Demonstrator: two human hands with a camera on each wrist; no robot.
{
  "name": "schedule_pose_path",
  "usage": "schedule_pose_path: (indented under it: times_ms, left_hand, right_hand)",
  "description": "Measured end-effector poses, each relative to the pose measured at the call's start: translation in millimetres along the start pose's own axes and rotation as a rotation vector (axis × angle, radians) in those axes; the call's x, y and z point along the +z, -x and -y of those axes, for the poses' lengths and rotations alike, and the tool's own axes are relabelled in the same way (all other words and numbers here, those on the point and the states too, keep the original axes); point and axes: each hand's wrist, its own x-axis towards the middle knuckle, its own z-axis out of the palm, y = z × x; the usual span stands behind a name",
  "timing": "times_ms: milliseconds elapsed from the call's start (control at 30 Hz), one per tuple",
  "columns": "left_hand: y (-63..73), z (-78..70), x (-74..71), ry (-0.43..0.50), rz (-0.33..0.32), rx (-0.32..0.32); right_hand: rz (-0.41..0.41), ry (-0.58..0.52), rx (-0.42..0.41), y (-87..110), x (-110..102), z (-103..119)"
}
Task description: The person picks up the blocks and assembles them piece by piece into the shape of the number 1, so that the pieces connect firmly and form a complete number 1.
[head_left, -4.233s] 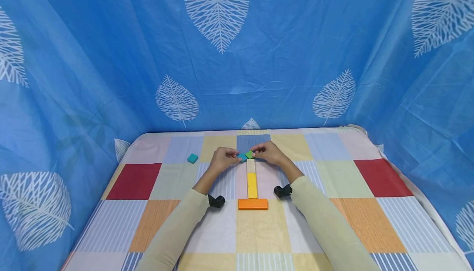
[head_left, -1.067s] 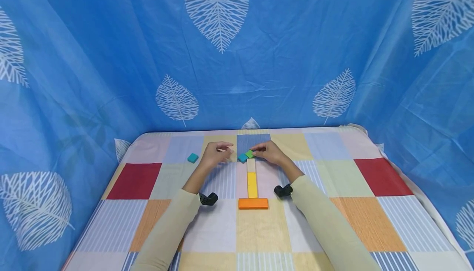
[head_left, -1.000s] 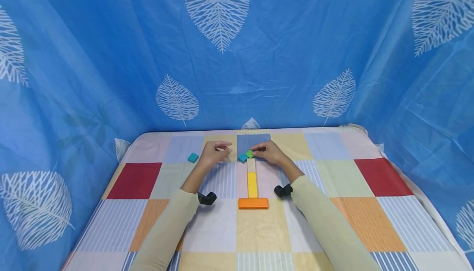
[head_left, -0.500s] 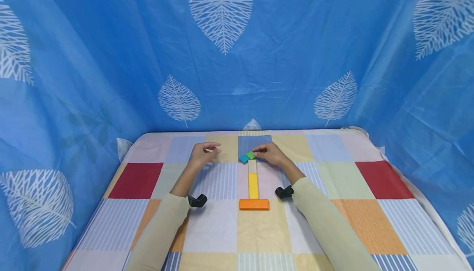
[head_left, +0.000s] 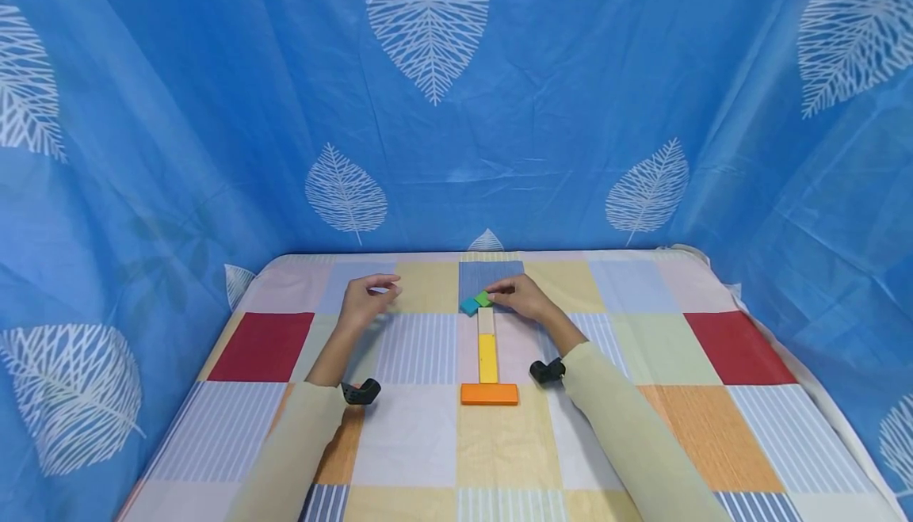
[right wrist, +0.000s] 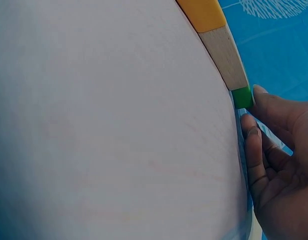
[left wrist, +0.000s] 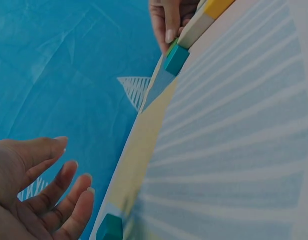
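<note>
My right hand (head_left: 526,300) pinches a small green block (head_left: 483,299) at its right edge; in the right wrist view the thumb lies against that block's end. A teal block (head_left: 468,306) touches the green one on its left. Just below them a plain wooden block (head_left: 486,321) meets a yellow block (head_left: 488,359), whose near end stands against an orange block (head_left: 489,394) laid crosswise. My left hand (head_left: 364,304) hovers at the left with fingers loosely bent and nothing in them. A second teal block (left wrist: 110,227) sits beneath it, hidden from the head view.
Patchwork cloth (head_left: 406,435) covers the table. Blue curtains (head_left: 542,110) with white leaf prints stand behind and on both sides. Each wrist wears a black camera, such as the one on the left wrist (head_left: 361,391).
My left hand has let go of the teal block beside the green one and moved left, over the other teal block. My right hand has stayed at the green block.
</note>
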Motion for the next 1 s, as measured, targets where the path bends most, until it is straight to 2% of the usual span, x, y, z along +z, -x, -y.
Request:
schedule_pose_path:
  times_ms: [533, 733, 867, 900, 1000]
  left_hand:
    - [3.1, 14.7, -29.5, 0.02, -0.029, -0.042]
    - [6.4, 20.6, -34.4, 0.053, -0.033, -0.065]
    - [7.2, 24.2, -35.9, 0.054, -0.039, -0.051]
    - [9.6, 19.3, -37.0, 0.054, -0.033, -0.053]
    - [9.9, 20.4, -38.0, 0.038, -0.033, -0.047]
  right_hand:
    - [-0.001, 0.012, 0.006, -1.7, -1, 0]
    - [0.007, 0.004, 0.008, -0.7, 0, 1]
    - [0.003, -0.004, 0.013, -0.4, 0, 0]
    - [0.0, -0.003, 0.017, -0.5, 0, 0]
    - [-0.004, 0.001, 0.019, -0.3, 0, 0]
